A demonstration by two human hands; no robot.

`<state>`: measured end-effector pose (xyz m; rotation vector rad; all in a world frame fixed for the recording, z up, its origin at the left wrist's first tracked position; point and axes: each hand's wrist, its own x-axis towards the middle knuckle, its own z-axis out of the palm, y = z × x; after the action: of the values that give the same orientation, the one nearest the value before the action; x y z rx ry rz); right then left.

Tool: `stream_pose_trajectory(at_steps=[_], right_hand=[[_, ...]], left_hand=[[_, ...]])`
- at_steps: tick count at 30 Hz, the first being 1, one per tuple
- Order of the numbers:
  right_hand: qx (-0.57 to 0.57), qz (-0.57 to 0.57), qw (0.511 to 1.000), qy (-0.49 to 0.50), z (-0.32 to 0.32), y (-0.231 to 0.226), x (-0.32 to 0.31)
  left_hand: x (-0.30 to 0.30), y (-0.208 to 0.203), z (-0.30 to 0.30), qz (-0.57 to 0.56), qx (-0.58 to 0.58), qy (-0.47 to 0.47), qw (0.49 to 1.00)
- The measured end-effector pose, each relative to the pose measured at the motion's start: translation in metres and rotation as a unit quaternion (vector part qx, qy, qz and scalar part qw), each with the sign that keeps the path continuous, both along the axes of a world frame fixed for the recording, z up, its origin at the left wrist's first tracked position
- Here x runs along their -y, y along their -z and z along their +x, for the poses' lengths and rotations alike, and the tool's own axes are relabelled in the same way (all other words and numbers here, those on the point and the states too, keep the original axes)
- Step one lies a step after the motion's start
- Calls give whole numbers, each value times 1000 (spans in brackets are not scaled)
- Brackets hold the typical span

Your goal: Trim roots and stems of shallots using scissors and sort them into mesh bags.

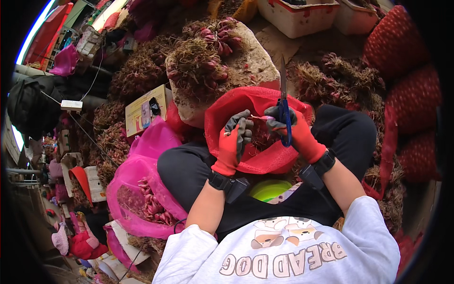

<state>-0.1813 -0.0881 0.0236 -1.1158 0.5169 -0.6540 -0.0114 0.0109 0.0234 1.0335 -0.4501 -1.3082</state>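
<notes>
My left hand (235, 139), in a red and grey glove, has its fingers curled at the thin dry stalk of a shallot (269, 118). In the same kind of glove, my right hand (299, 131) grips scissors (285, 116) with blue handles, their blades pointing up and away from me. The shallot's bulb sits against the right fingertips, so it spans the gap between both hands. Both hands are above an open red mesh bag (265, 163) between my knees, with loose trimmings or shallots inside, partly hidden.
Bunches of shallots (201, 61) with dry roots lie on a foam block (257, 57) ahead. A pink mesh bag (137, 189) holding shallots rests at left, near a box (137, 113). Full red mesh sacks (399, 42) are stacked right; foam boxes (298, 19) stand at the back.
</notes>
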Motion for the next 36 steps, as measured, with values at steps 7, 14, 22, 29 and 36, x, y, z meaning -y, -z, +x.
stream_pose_trajectory(at_steps=[7,14,22,29,36], right_hand=[[-46,-191,978,69,6,-1,-11],[-125,-372,918,58,8,0,-11],[50,142,988,-23,4,-14,-3],[-37,164,983,-71,-1,-5,-4],[0,196,980,-24,2,-4,2]], left_hand=[[-3,-6,-7,47,52,87,994],[-9,9,-2,17,3,58,998],[1,3,-7,16,-16,46,999],[-1,4,-6,18,-8,24,1000],[-2,9,9,45,-151,28,987]])
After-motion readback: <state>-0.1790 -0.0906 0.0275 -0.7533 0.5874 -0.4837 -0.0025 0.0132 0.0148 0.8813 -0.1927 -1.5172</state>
